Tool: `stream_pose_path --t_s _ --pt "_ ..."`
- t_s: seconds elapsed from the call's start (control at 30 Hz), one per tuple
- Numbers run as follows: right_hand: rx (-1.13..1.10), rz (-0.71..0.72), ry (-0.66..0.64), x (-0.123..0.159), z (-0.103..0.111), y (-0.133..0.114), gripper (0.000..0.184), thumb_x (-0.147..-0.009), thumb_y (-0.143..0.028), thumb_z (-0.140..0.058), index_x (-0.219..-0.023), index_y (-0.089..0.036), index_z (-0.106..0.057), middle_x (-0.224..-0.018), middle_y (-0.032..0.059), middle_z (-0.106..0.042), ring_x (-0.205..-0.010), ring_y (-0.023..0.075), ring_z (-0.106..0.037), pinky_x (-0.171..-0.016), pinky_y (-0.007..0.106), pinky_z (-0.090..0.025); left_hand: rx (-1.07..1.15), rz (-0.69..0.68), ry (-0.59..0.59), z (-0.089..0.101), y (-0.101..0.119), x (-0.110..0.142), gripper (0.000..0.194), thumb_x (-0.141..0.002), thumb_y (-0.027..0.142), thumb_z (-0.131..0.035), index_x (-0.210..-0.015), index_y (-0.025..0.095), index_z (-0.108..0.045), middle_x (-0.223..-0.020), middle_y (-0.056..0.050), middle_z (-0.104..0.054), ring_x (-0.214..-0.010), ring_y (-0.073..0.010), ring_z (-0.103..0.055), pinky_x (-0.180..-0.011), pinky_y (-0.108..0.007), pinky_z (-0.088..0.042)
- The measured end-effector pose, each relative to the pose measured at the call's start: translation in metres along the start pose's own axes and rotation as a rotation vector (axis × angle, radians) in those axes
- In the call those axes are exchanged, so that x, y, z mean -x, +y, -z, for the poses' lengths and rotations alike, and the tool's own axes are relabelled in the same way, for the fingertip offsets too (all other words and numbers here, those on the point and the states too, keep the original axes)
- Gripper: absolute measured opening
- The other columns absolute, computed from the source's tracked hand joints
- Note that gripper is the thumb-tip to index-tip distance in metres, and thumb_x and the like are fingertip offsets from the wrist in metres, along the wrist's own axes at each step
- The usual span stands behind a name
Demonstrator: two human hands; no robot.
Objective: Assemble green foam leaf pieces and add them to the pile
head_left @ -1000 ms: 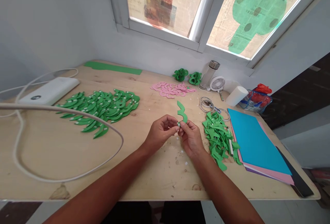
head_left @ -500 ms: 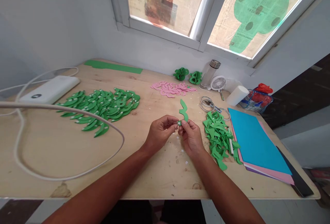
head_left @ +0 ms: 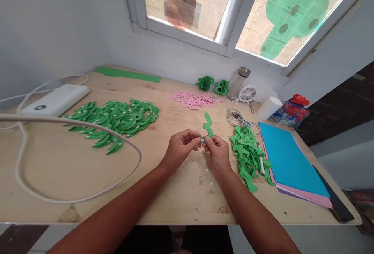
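Note:
Over the middle of the wooden table, my left hand [head_left: 182, 147] and my right hand [head_left: 216, 152] pinch the lower end of a wavy green paper cutout [head_left: 208, 123] between them. A small white patch shows on the cutout close to my left fingertips. To the right of my right hand lies a pile of green paper pieces [head_left: 247, 150] with a white marker [head_left: 261, 164] on it. Further left, overlapping green leaf-shaped pieces [head_left: 117, 117] carry small white patches. Pink paper cutouts [head_left: 197, 100] lie beyond my hands.
A white cable [head_left: 73, 199] loops across the left side near a white power bank [head_left: 57, 100]. Rolls of tape [head_left: 234, 117], a small fan [head_left: 247, 93], and a bottle [head_left: 238, 84] stand at the back right. Blue paper sheets [head_left: 292, 160] lie at the right.
Both hands stay almost in place around the green cutout, with only slight finger movement. The whole view has shifted very slightly.

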State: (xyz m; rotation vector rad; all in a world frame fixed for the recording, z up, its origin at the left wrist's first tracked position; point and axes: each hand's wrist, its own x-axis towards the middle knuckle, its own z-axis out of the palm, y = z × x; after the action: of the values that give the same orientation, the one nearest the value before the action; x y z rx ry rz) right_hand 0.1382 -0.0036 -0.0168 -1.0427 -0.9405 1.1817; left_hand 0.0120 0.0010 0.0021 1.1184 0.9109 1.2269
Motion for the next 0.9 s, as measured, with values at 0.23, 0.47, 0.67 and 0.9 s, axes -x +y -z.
stream_pose_path --t_s 0.23,0.47,0.67,0.9 --pt "0.264 0.092 -0.025 0.001 0.002 -0.001 0.022 -0.071 -0.036 -0.063 -0.063 -0.016 -0.062 -0.056 -0.0013 -0.058 -0.050 0.0101 -0.046 -0.050 0.023 -0.035 -0.039 0.054 -0.055 0.006 0.004 -0.003 0.015 -0.065 0.027 -0.067 -0.063 0.014 -0.062 -0.059 -0.002 -0.063 -0.056 -0.0126 -0.057 -0.052 -0.023 -0.046" --pt "0.313 0.099 -0.070 0.002 0.002 -0.004 0.023 -0.072 -0.035 -0.062 -0.060 -0.016 -0.061 -0.054 -0.0016 -0.058 -0.049 0.0098 -0.044 -0.049 0.022 -0.034 0.044 0.139 -0.127 0.010 0.008 -0.004 0.012 -0.063 0.026 -0.066 -0.059 0.015 -0.062 -0.058 -0.002 -0.062 -0.056 -0.0121 -0.056 -0.053 -0.023 -0.045" --pt "0.271 0.098 -0.029 0.002 0.002 -0.007 0.018 -0.074 -0.034 -0.060 -0.073 -0.016 -0.062 -0.062 -0.0005 -0.059 -0.053 0.0103 -0.048 -0.052 0.023 -0.038 0.017 0.080 -0.031 0.008 0.009 -0.004 0.014 -0.064 0.028 -0.065 -0.060 0.015 -0.062 -0.057 -0.002 -0.062 -0.055 -0.0120 -0.055 -0.054 -0.024 -0.045" --pt "0.596 0.370 0.027 0.009 0.000 -0.014 0.012 -0.077 -0.027 -0.055 -0.074 -0.018 -0.061 -0.063 -0.0006 -0.056 -0.057 0.0120 -0.047 -0.056 0.024 -0.038 -0.093 -0.032 0.103 0.007 0.000 -0.005 0.015 -0.063 0.029 -0.067 -0.062 0.015 -0.063 -0.057 -0.001 -0.061 -0.056 -0.0126 -0.055 -0.053 -0.023 -0.046"
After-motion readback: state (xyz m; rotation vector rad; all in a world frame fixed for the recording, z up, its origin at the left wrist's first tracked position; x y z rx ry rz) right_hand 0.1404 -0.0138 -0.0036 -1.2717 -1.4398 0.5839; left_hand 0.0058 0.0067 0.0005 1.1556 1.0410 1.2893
